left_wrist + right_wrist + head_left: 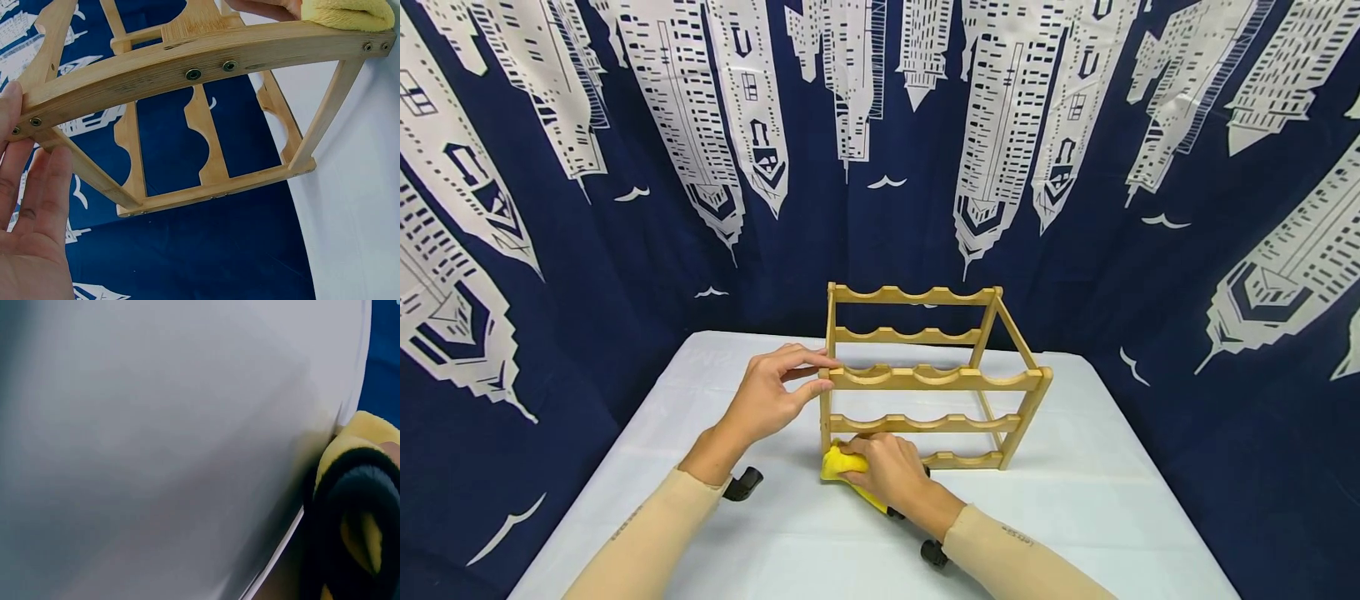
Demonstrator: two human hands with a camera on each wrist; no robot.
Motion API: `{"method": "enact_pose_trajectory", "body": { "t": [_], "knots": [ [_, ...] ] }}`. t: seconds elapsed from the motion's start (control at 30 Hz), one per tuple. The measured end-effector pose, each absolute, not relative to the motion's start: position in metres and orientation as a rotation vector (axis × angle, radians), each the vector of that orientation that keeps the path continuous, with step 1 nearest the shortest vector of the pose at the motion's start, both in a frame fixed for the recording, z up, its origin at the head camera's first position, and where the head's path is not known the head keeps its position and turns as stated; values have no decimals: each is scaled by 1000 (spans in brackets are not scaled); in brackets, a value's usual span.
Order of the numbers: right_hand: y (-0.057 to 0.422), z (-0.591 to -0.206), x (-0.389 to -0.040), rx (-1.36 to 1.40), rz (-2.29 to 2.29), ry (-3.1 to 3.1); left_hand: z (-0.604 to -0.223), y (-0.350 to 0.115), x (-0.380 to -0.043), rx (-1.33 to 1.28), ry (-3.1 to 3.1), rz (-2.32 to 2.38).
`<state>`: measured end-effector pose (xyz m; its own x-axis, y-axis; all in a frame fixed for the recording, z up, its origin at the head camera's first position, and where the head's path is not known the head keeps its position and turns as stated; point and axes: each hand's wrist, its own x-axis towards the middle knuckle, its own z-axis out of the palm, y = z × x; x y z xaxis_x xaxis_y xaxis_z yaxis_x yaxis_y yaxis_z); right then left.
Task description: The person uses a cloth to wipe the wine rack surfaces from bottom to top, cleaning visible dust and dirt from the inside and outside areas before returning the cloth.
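Observation:
A wooden rack [936, 380] with scalloped rails stands upright on the table in the head view. My left hand [767, 393] grips its upper front left corner between thumb and fingers; the left wrist view shows the thumb and fingers [53, 194] around the end of a side post. Down at the lower front left, my right hand [891, 468] holds a bunched yellow cloth [844, 463] with black edging against the rack's foot. In the left wrist view the cloth [350, 14] touches the post's lower end. Its folded black edge [359, 481] fills the right side of the right wrist view.
A white cloth covers the table [1090, 508]. Behind and around it hangs a dark blue curtain [850, 242] printed with white buildings and birds. Black wrist-worn devices [743, 484] show beside both forearms.

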<state>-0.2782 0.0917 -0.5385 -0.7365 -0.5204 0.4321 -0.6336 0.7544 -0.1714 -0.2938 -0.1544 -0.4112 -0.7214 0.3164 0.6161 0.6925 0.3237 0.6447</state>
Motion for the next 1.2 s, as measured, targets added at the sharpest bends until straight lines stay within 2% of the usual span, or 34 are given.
{"method": "enact_pose_trajectory", "body": {
  "t": [0.5, 1.2],
  "knots": [
    [112, -537, -273, 838, 239, -2630, -412, -153, -293, -898, -2188, -1320],
    [154, -538, -269, 649, 592, -2624, -410, -149, -291, -892, -2230, -1298]
  ]
}}
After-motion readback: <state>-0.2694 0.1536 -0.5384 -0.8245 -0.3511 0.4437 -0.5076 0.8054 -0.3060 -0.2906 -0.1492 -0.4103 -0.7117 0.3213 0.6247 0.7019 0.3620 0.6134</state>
